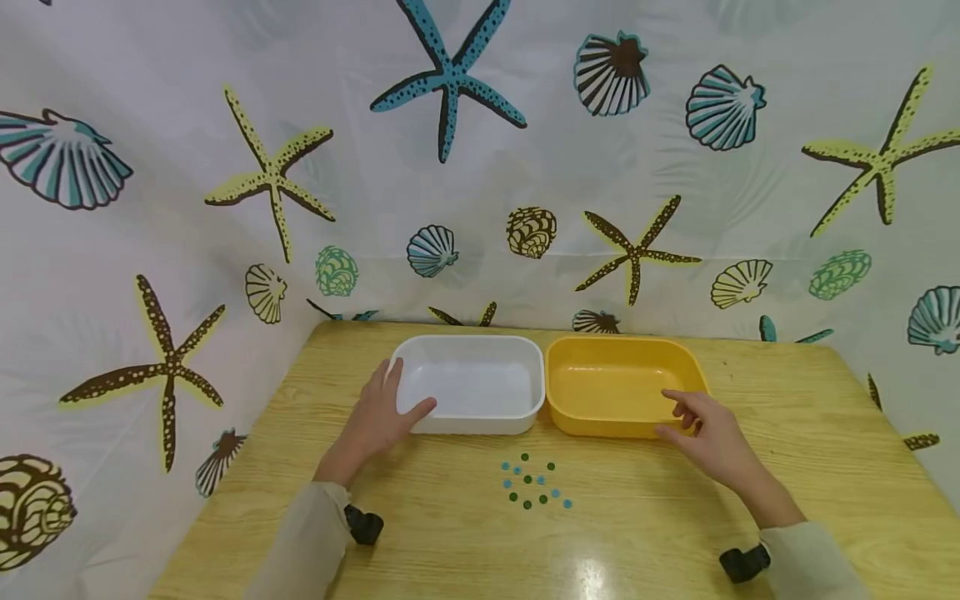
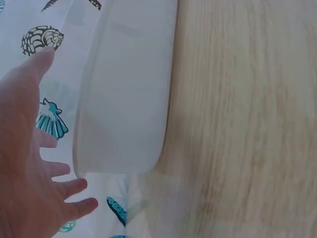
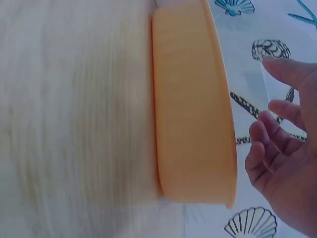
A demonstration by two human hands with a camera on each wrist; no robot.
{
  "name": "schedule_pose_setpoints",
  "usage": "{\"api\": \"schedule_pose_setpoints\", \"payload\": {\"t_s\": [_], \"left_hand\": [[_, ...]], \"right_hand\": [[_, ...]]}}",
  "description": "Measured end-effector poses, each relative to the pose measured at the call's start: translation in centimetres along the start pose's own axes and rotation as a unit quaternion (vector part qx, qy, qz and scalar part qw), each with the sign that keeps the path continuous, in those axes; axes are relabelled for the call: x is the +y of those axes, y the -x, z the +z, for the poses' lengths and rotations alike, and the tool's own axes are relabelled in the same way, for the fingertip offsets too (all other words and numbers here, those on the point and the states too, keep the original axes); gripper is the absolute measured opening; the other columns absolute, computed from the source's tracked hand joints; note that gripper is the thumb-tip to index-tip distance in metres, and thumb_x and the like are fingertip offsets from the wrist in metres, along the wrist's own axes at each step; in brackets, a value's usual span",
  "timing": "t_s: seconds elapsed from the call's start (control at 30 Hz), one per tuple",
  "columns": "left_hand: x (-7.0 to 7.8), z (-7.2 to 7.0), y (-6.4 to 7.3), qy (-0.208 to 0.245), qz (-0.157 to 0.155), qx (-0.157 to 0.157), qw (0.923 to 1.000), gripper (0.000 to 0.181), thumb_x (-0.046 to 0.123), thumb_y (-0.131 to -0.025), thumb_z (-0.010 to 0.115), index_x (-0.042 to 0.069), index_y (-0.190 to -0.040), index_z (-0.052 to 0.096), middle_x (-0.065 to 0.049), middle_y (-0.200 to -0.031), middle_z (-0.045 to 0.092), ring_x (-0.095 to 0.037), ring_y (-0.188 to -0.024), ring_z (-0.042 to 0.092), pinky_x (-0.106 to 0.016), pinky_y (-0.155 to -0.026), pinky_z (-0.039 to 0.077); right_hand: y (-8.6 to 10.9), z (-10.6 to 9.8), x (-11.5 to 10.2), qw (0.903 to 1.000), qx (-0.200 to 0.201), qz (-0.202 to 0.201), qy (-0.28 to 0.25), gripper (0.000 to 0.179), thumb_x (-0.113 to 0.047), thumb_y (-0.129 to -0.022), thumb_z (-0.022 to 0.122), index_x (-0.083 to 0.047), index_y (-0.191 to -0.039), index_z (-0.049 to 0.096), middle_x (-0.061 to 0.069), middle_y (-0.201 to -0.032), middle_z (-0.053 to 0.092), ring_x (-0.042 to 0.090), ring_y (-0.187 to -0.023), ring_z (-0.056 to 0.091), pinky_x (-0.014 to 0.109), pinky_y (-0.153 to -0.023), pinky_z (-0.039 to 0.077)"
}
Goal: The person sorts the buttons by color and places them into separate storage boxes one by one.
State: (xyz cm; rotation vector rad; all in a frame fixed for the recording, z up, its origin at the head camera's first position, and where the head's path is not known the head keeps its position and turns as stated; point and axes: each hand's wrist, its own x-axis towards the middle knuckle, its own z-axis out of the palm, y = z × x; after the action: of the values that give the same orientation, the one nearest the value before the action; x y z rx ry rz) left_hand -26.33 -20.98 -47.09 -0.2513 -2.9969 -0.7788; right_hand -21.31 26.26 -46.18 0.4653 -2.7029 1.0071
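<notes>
A white rectangular container [image 1: 472, 424] stands beside a yellow one [image 1: 603, 427] toward the back of the wooden table. My left hand [image 1: 381, 417] is at the left end of the white container, its fingers spread around the corner and the thumb over the front rim. Over the front right corner of the yellow container, my right hand [image 1: 716, 440] hovers with loosely bent fingers and holds nothing. In the wrist views, the side walls of the white container [image 2: 124, 99] and the yellow container [image 3: 193, 109] show close to each hand. Both containers' visible insides are bare.
Several small flat discs, some green [image 1: 528, 479] and some blue [image 1: 567, 503], lie scattered on the table [image 1: 450, 542] in front of the containers. A cloth [image 1: 487, 167] printed with shells and starfish hangs behind the table and along its sides. Each wrist carries a small black camera.
</notes>
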Motion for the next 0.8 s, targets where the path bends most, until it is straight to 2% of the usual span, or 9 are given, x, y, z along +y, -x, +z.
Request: {"api": "schedule_pose_setpoints", "payload": {"t_s": [0.17, 0.4, 0.53, 0.8], "left_hand": [[-0.8, 0.3, -0.5, 0.031, -0.003, -0.015, 0.9994, 0.103, 0.069, -0.084, 0.050, 0.001, -0.151, 0.009, -0.026, -0.153, 0.005, -0.046, -0.137, 0.013, -0.061, -0.103, 0.024], [-1.4, 0.9, -0.8, 0.054, -0.017, -0.034, 0.9978, 0.110, 0.068, -0.083, 0.052, -0.002, -0.150, 0.001, -0.025, -0.153, -0.004, -0.046, -0.138, 0.009, -0.059, -0.105, 0.023], [-1.7, 1.3, -0.8, 0.077, -0.035, -0.047, 0.9953, 0.113, 0.067, -0.083, 0.054, -0.003, -0.149, -0.005, -0.026, -0.153, -0.004, -0.047, -0.137, 0.013, -0.057, -0.105, 0.023], [-1.7, 1.6, -0.5, 0.104, -0.058, -0.055, 0.9913, 0.118, 0.070, -0.080, 0.054, 0.001, -0.149, -0.012, -0.026, -0.153, -0.003, -0.046, -0.136, 0.016, -0.056, -0.107, 0.022]], "right_hand": [[0.0, 1.6, -0.7, 0.9962, -0.042, -0.036, -0.068, 0.033, -0.015, -0.086, 0.071, -0.002, -0.116, 0.063, 0.001, -0.087, 0.056, 0.011, -0.068, 0.050, 0.025, -0.059, 0.045], [-0.1, 3.4, -1.7, 0.9858, -0.103, -0.028, -0.129, 0.025, -0.016, -0.089, 0.067, -0.001, -0.110, 0.064, -0.003, -0.080, 0.058, 0.009, -0.063, 0.051, 0.024, -0.056, 0.045], [-0.3, 3.8, -3.6, 0.9795, -0.145, -0.022, -0.138, 0.022, -0.012, -0.091, 0.064, 0.001, -0.109, 0.064, 0.001, -0.081, 0.060, 0.010, -0.065, 0.051, 0.023, -0.057, 0.044], [-1.1, 6.7, -3.6, 0.9731, -0.186, -0.036, -0.132, 0.020, -0.017, -0.092, 0.063, -0.002, -0.104, 0.068, -0.005, -0.079, 0.061, 0.008, -0.068, 0.052, 0.024, -0.059, 0.045]]}}
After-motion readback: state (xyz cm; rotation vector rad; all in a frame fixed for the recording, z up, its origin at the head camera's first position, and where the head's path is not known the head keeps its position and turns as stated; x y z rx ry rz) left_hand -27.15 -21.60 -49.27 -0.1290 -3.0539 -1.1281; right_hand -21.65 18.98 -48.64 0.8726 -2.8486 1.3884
